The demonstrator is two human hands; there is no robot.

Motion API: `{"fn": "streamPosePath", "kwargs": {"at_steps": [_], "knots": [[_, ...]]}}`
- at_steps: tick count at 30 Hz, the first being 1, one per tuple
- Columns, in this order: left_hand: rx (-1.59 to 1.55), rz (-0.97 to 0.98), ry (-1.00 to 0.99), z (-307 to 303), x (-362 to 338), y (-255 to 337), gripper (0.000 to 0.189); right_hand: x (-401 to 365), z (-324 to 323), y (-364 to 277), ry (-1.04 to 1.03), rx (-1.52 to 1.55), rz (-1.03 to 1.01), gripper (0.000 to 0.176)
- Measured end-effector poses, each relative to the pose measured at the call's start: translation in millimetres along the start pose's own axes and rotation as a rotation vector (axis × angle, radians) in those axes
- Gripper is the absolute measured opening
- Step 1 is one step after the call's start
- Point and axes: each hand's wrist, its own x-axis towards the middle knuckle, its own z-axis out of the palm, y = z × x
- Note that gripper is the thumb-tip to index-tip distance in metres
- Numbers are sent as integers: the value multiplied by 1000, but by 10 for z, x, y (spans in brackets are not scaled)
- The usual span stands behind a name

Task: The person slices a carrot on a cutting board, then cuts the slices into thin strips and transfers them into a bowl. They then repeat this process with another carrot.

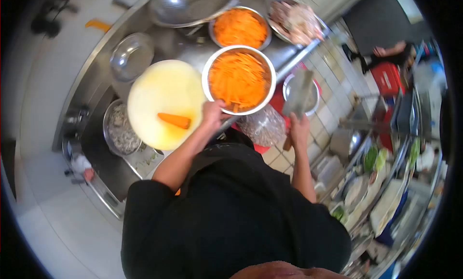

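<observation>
At the steel table (192,51), the left hand (212,113) grips the rim of a bowl (239,47) of shredded carrot (238,79), just beside a round cutting board (159,88) bearing a carrot piece (174,120). The right hand (299,130) is closed around a cleaver (299,93), held off the table's edge.

A round steel bowl (204,81), upright and heaped with shredded orange carrot (238,79), sits at the 3 o'clock edge of the pale yellow board (159,91). A broad cleaver (299,92) stands blade-up at the bowl's 3 o'clock.
</observation>
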Motion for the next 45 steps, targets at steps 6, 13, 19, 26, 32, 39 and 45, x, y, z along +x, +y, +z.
{"fn": "streamPosePath", "kwargs": {"at_steps": [6, 13, 19, 26, 32, 39, 45], "knots": [[368, 183, -38, -367, 136, 329, 31, -114, -49, 57, 64, 125, 76, 25], [546, 110, -182, 157, 26, -121, 14, -124, -348, 538, 305, 241, 126, 24], [750, -117, -388, 794, 341, -886, 21, -289, -836, 1095, 513, 230, 213, 22], [840, -74, -333, 1969, 1144, -1718, 29, -931, -863, 2002, 574, 129, 333, 23], [907, -34, -212, 2852, 1967, -2172, 31, -1309, -448, 2341, 487, 237, 482, 21], [1023, -65, -211, 2920, 2020, -2101, 35, -1227, -230, 2354, 429, 353, 525, 20], [1332, 162, -461, 2573, 1937, -1954, 49, -975, -294, 2302, 387, 186, 470, 22]]}}
